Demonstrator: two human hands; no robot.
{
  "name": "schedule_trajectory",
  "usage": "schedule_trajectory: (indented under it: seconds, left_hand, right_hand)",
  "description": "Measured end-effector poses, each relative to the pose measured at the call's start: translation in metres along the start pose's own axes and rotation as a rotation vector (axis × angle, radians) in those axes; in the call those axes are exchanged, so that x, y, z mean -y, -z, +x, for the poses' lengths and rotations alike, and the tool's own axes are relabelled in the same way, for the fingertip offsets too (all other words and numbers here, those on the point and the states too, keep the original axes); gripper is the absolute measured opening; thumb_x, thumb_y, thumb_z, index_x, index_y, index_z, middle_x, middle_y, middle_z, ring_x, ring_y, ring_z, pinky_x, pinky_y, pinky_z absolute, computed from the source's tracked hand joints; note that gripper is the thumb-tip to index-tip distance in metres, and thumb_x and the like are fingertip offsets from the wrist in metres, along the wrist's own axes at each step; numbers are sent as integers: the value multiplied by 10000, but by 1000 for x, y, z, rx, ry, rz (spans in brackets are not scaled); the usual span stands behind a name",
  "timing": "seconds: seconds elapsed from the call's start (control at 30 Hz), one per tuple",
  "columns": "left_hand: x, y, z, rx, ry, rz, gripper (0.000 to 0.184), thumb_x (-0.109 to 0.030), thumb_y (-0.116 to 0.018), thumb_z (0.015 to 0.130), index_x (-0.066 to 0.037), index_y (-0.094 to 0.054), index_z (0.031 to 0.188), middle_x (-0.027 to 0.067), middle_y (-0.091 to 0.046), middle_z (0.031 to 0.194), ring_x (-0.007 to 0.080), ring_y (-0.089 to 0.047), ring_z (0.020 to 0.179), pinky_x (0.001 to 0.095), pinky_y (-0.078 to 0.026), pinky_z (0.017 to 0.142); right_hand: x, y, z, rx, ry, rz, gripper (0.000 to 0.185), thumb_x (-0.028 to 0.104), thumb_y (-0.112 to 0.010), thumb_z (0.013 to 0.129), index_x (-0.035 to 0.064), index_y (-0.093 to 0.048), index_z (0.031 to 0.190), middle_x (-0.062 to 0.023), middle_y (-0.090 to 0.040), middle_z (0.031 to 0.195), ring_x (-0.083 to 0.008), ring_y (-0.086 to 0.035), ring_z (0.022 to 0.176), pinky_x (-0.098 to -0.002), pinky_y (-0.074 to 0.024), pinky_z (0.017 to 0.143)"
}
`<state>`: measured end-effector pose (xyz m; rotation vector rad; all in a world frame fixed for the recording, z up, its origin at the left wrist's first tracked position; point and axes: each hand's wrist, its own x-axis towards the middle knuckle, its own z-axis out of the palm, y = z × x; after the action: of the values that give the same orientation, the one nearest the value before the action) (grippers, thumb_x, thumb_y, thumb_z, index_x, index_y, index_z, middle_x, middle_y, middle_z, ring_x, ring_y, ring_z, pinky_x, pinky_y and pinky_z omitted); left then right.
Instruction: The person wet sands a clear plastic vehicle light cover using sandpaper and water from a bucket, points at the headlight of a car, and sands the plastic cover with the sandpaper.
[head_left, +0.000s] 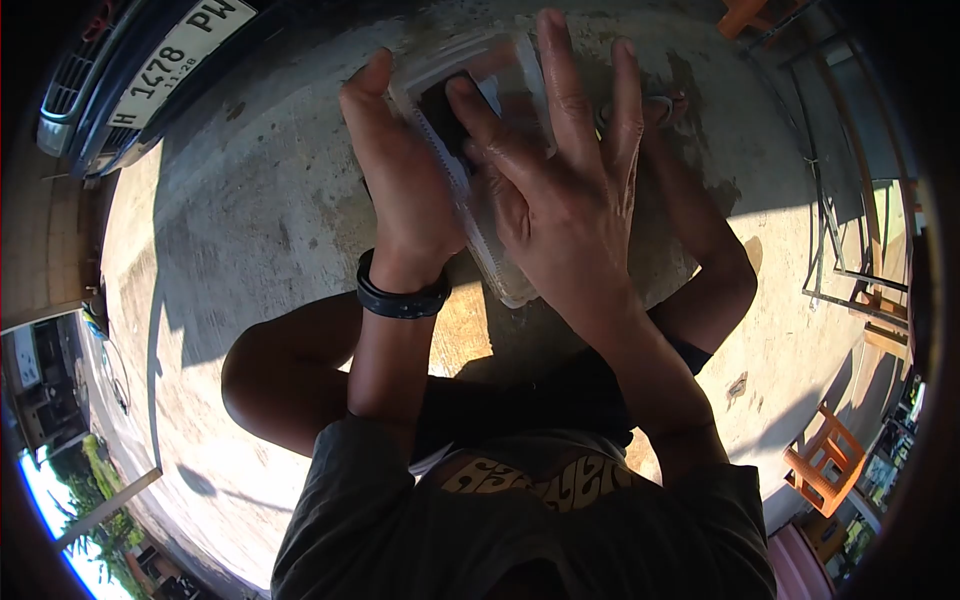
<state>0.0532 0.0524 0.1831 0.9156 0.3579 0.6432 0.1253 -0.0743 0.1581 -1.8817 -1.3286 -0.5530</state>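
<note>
A clear, wet-looking plastic container (505, 285) is tilted in front of me above the concrete floor. My left hand (405, 190) grips its left side, thumb pointing up, the other fingers hidden behind it. A dark, flat rectangular piece (437, 108) lies against the container's upper left part; its exact kind cannot be made out. My right hand (570, 200) is over the container, with index finger and thumb on the dark piece. Two more of its fingers stretch upward, spread and shiny wet. A black wristband (400, 295) circles my left wrist.
Wet patches mark the concrete floor (280, 200) around my crossed legs. A vehicle with a licence plate (180, 60) is at upper left. An orange stool (826, 460) stands at lower right, below a metal-framed rack (840, 285). Sunlight falls across both sides.
</note>
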Motion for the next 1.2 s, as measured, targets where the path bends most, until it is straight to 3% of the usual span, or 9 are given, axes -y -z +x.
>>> schedule_trajectory:
  seconds: [0.17,0.27,0.5,0.63,0.77,0.9,0.93,1.07,1.2]
  left_hand:
    - [-15,9,-2,207,16,-155,884,-638,-104,1058,48,-494,1457,234,-705,1215,351,-705,1070,457,-585,971]
    - [37,4,16,-136,-133,-37,916,-697,-152,1025,27,-476,1484,272,-676,1279,364,-707,1053,482,-589,946]
    - [-14,33,15,424,158,-545,1006,-749,-340,944,52,-394,1549,316,-592,1377,490,-597,1256,642,-428,1107]
    - [-15,23,17,409,148,-539,1056,-793,-326,937,90,-418,1508,302,-624,1281,444,-596,1216,623,-351,1175]
    - [-12,25,17,347,118,-555,1059,-815,-349,933,92,-467,1467,265,-649,1238,393,-622,1181,565,-374,1182]
    - [6,14,12,324,163,-451,1000,-795,-368,942,67,-529,1422,238,-675,1213,379,-636,1178,497,-453,1132]
    - [13,-21,6,-26,88,-293,985,-793,-335,944,54,-556,1396,224,-686,1180,376,-653,1133,479,-504,1066]
    - [-1,1,5,161,151,-458,974,-781,-331,942,63,-583,1360,210,-705,1163,338,-689,1043,456,-546,991]
    - [3,-5,6,94,144,-228,1046,-819,-255,910,85,-595,1309,213,-696,1069,344,-691,938,453,-552,932]
  right_hand:
    - [6,0,-29,61,20,10,391,251,-776,871,288,-749,1259,-60,-419,1653,-540,-263,1507,-679,-372,1132]
    - [-3,4,1,0,2,5,413,226,-770,872,287,-734,1279,-68,-417,1653,-542,-259,1510,-687,-359,1140]
    - [10,18,-43,137,-24,19,433,177,-755,874,240,-718,1301,-76,-441,1632,-545,-234,1518,-689,-322,1171]
    - [-3,18,-42,139,238,59,366,183,-703,935,138,-717,1298,-64,-596,1499,-346,-455,1475,-562,-334,1220]
    - [1,31,-44,397,195,81,488,348,-662,978,72,-651,1381,-78,-596,1509,-263,-477,1479,-512,-224,1281]
    - [-3,25,-31,416,155,-23,857,730,-317,1021,65,-529,1518,-109,-462,1626,-374,-283,1576,-632,-131,1261]
    - [-6,23,-11,411,106,-8,973,822,-257,965,80,-498,1548,-92,-416,1659,-416,-170,1600,-680,-101,1242]
    - [9,34,-18,454,75,132,910,808,-393,942,117,-557,1509,-47,-410,1662,-438,-165,1594,-707,-112,1232]
    - [-1,33,-26,478,70,38,1009,874,-224,925,134,-527,1542,-38,-430,1655,-505,-143,1577,-728,-111,1216]
